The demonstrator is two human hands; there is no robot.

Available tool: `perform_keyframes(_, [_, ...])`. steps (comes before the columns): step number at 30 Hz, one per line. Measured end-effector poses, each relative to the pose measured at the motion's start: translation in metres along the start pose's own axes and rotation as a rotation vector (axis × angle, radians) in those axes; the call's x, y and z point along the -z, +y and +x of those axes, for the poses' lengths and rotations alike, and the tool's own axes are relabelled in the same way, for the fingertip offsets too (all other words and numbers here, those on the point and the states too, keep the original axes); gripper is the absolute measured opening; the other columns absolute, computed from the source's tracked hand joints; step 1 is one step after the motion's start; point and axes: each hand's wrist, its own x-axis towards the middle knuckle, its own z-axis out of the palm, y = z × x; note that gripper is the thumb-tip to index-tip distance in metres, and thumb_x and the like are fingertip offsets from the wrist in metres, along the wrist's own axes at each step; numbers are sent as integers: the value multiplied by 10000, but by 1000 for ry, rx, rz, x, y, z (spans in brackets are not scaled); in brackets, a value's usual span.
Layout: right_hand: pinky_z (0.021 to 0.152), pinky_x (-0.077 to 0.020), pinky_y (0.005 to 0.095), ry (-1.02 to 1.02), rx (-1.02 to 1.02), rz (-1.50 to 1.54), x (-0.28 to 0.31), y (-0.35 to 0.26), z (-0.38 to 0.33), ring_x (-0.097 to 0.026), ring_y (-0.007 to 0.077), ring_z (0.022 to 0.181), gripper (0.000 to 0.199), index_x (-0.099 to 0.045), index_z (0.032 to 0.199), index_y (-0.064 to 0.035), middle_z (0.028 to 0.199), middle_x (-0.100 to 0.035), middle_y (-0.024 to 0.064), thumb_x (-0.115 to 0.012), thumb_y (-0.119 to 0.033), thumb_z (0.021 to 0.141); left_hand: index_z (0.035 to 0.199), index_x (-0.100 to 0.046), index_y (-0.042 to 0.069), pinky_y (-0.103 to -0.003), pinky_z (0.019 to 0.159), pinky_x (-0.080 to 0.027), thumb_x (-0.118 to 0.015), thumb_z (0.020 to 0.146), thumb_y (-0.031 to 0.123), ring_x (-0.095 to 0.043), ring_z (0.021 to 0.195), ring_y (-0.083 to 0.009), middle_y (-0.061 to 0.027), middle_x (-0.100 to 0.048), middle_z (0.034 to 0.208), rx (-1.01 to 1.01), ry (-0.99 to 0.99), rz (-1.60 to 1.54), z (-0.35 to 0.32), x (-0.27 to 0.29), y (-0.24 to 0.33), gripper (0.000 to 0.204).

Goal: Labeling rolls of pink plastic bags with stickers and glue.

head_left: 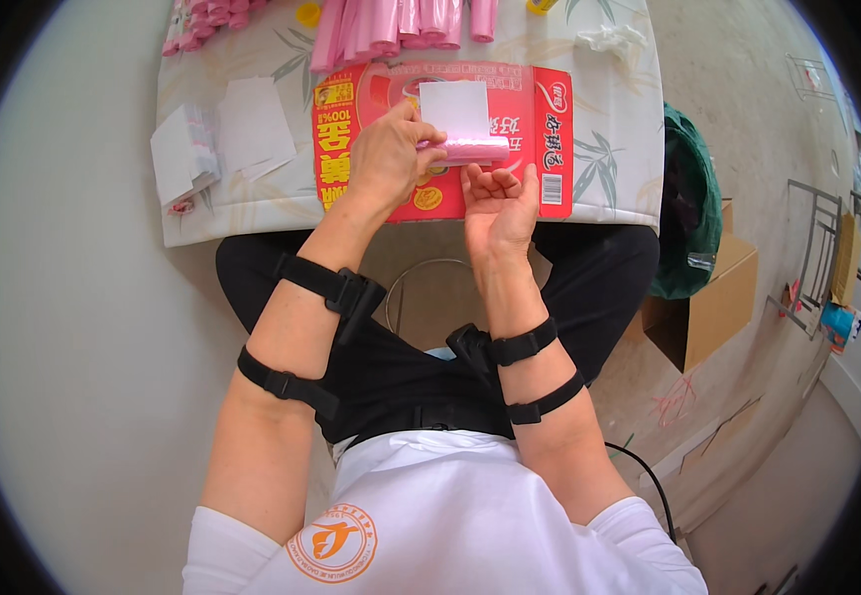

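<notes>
A small pink plastic roll (480, 149) lies crosswise along the lower edge of a white paper square (455, 107). Both rest on a flat red printed cardboard sheet (545, 139) at the table's near edge. My left hand (391, 154) pinches the left end of the roll between thumb and fingers. Just below the roll's right end is my right hand (502, 208), palm up. Its fingers are loosely curled and the thumb stands apart, with nothing seen in it. Whether its fingertips touch the roll, I cannot tell.
Many pink rolls (406, 28) are piled at the far edge, with another bunch (214, 18) at far left. White paper slips (255, 127) and a stack of them (184, 154) lie left. Crumpled clear plastic (614, 42) sits far right. Beside the table stand a green bag (690, 208) and a cardboard box (713, 302).
</notes>
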Motion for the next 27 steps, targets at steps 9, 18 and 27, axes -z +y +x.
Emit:
perform_keyframes(9, [962, -437, 397, -60, 10, -39, -1, -2, -1, -656, 283, 816, 475, -583, 706, -76, 685, -632, 118, -511, -491, 928, 1012, -677, 120, -384, 671, -528, -803, 676, 211, -647, 763, -272, -64, -575, 954, -124, 6, 284, -8, -4, 12, 371])
perform_keyframes(18, [890, -461, 362, -158, 432, -594, -10, -34, -6, -651, 258, 849, 184, -618, 944, -21, 796, -655, 118, -653, -196, 896, 1011, -673, 121, -385, 615, -532, -741, 722, 154, -642, 726, -252, -46, -574, 873, -300, 93, 355, 1, -11, -2, 298])
perform_keyframes(27, [935, -440, 413, -690, 1232, -1717, -28, -65, 36, -523, 306, 1118, 645, -618, 1167, -102, 1172, -568, 96, -843, -107, 562, 1046, -657, 94, -363, 602, -531, -695, 787, 111, -642, 739, -234, -49, -579, 849, -384, 75, 393, 7, -8, -8, 262])
